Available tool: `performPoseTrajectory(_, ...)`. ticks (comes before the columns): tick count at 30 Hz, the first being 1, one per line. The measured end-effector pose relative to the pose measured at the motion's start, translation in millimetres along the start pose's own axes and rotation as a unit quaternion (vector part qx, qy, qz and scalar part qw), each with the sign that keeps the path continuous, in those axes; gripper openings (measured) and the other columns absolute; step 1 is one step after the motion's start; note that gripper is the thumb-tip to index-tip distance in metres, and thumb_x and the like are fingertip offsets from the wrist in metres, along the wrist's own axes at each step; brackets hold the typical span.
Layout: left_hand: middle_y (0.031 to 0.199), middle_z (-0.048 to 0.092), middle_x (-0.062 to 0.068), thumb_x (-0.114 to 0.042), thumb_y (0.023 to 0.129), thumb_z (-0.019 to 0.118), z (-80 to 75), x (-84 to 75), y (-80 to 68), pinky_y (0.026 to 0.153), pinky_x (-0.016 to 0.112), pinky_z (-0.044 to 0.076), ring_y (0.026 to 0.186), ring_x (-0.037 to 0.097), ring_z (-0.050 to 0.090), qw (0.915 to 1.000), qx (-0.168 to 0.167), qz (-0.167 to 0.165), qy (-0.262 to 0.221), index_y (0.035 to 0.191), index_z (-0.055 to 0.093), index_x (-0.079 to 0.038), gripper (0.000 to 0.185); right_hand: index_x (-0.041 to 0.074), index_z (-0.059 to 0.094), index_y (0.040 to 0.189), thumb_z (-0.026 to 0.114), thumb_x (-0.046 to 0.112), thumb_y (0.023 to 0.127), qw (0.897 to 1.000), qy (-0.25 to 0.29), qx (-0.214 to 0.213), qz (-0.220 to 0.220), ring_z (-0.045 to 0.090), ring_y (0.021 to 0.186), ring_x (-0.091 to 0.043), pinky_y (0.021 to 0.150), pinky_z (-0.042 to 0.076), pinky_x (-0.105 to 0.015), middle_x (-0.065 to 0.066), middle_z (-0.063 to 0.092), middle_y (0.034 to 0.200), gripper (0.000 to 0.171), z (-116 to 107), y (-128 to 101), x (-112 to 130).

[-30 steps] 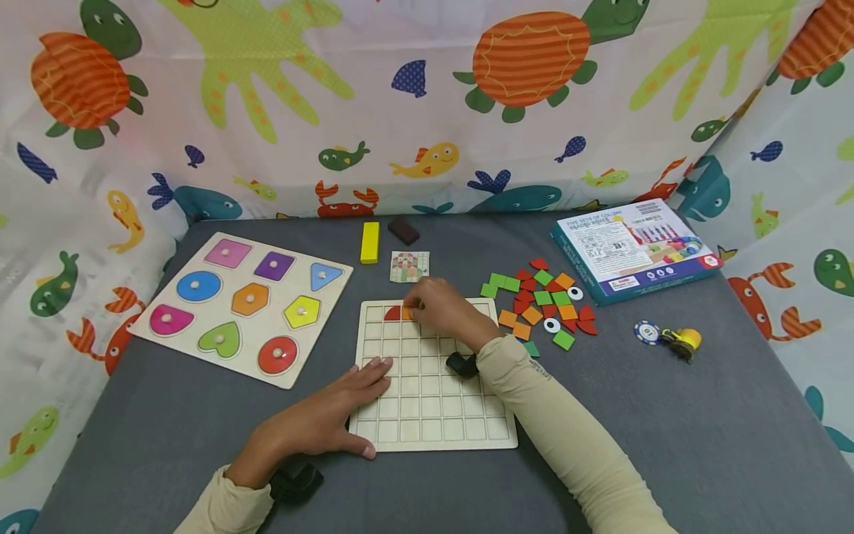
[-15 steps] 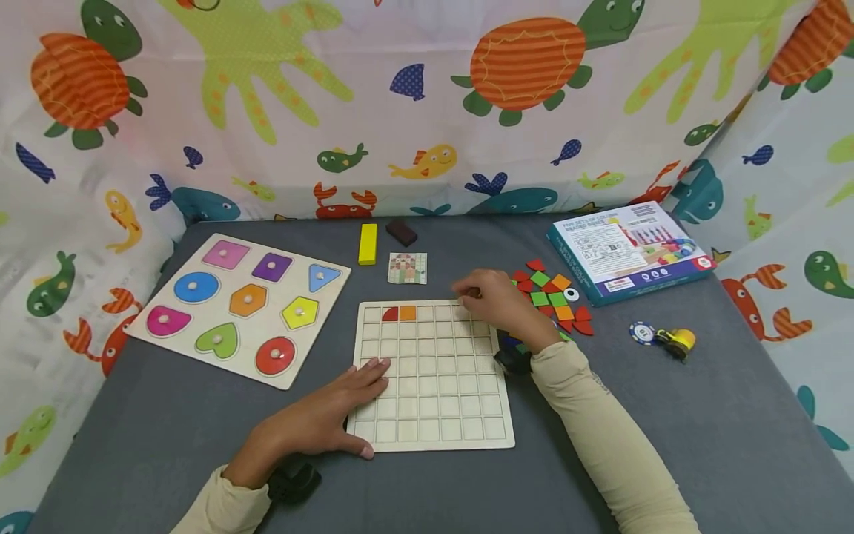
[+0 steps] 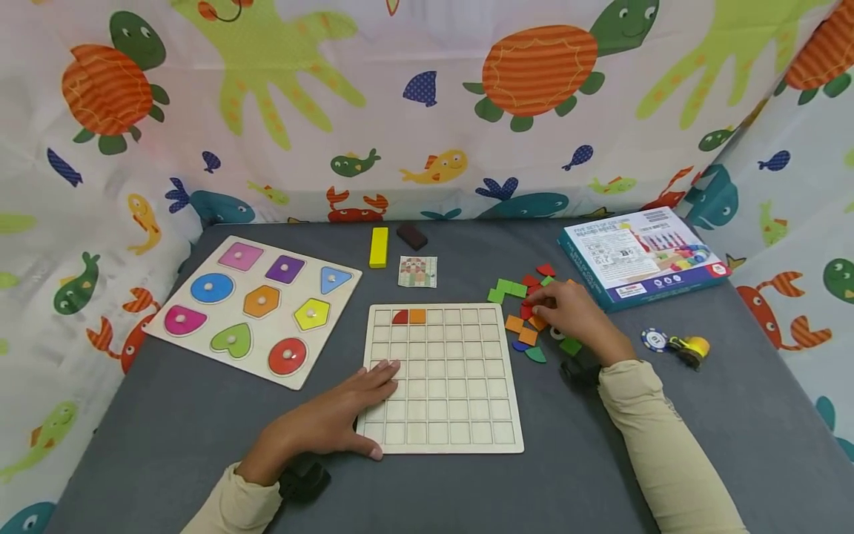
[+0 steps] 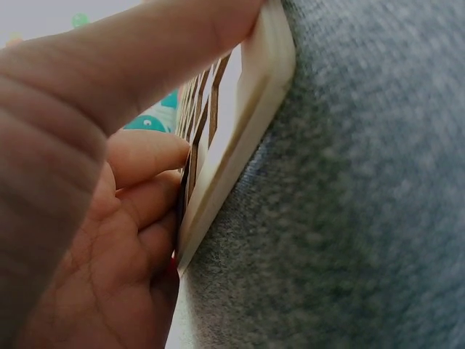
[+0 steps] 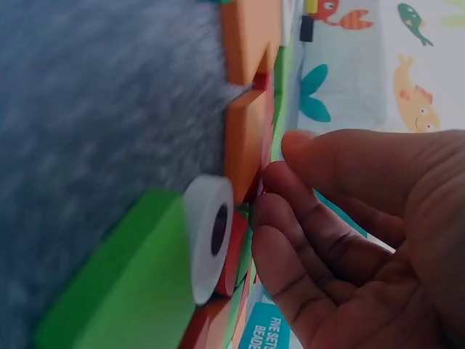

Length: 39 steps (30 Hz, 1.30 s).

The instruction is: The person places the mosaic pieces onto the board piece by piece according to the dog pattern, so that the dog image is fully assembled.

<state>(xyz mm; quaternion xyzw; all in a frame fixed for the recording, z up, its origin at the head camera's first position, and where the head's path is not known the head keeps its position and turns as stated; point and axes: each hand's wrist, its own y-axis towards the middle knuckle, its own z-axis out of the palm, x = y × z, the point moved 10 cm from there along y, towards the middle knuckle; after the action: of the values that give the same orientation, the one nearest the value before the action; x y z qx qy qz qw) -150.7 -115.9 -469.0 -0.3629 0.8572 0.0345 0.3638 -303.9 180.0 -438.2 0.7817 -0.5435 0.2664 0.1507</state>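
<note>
My left hand (image 3: 327, 423) rests on the left edge of a wooden grid board (image 3: 440, 389), thumb at its near-left corner. In the left wrist view the fingers lie over the board's rim (image 4: 236, 149). A red quarter-round piece (image 3: 399, 317) and an orange square (image 3: 417, 317) sit side by side in the board's top row. My right hand (image 3: 579, 315) is at the pile of loose pieces right of the board, fingers loosely bent. In the right wrist view, its fingertips reach the pieces beside an orange square (image 5: 245, 138) and a white ring (image 5: 211, 240); nothing shows between thumb and fingers.
A shape puzzle (image 3: 253, 348) lies at the left. Behind the board are a pattern card (image 3: 417, 271), a yellow block (image 3: 378, 248) and a dark brown block (image 3: 412, 236). A box (image 3: 643, 252) lies at the back right, near a chip (image 3: 654, 340) and a yellow-black toy (image 3: 690, 350).
My right hand has let go of the orange square in the top row and moved right to the loose pieces. The left hand stays on the board.
</note>
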Motion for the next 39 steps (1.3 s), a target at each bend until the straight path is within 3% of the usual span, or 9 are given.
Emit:
performPoseTrajectory(14,0.162,0.009,-0.003,-0.046,0.074,0.082,1.1,5.1,2.3,0.117,0.043,0.008,0.148,0.018,0.001,0.9999,0.003,-0.011,-0.009,0.153,0.03,-0.007,0.101,-0.004,0.069,0.108,0.068,0.005,0.089,0.999,-0.031,0.027,-0.007,0.059,0.081,-0.025,0.072,0.051,-0.041,-0.014,0.06,0.097,0.02,18.1,7.0,11.6)
performPoseTrajectory(22,0.162,0.009,-0.003,-0.046,0.074,0.082,1.3,5.7,1.3,0.117,0.043,0.008,0.148,0.018,0.001,0.9997,0.004,-0.014,-0.018,0.153,0.03,-0.008,0.102,0.002,0.067,0.099,0.066,0.006,0.091,1.0,0.008,0.01,0.007,0.057,0.077,-0.022,0.07,0.049,-0.038,-0.007,0.064,0.088,0.008,16.1,8.7,10.7)
performPoseTrajectory(29,0.162,0.008,-0.004,-0.047,0.074,0.082,1.5,6.7,0.6,0.117,0.042,0.007,0.148,0.016,0.0,0.9997,0.004,-0.014,-0.018,0.153,0.03,-0.008,0.102,0.003,0.071,0.1,0.067,0.008,0.092,0.999,0.025,-0.019,-0.03,0.055,0.081,-0.022,0.071,0.048,-0.037,-0.008,0.059,0.096,0.01,12.9,12.6,20.9)
performPoseTrajectory(33,0.162,0.008,-0.005,-0.046,0.074,0.082,1.3,6.9,0.2,0.117,0.042,0.006,0.147,0.015,-0.001,0.9997,0.003,-0.016,-0.018,0.153,0.029,-0.009,0.102,0.005,0.071,0.1,0.067,0.008,0.091,0.998,0.054,-0.021,-0.041,0.06,0.084,-0.022,0.075,0.052,-0.038,-0.008,0.065,0.101,0.01,13.7,16.1,28.9)
performPoseTrajectory(39,0.162,0.008,-0.003,-0.044,0.074,0.083,0.3,4.5,0.5,0.117,0.041,0.005,0.148,0.016,0.0,0.9998,0.0,-0.01,-0.017,0.153,0.029,-0.007,0.103,0.002,0.073,0.106,0.065,0.006,0.092,0.995,0.06,-0.022,-0.08,0.056,0.078,-0.021,0.068,0.049,-0.035,-0.008,0.062,0.095,0.016,19.5,23.6,47.9)
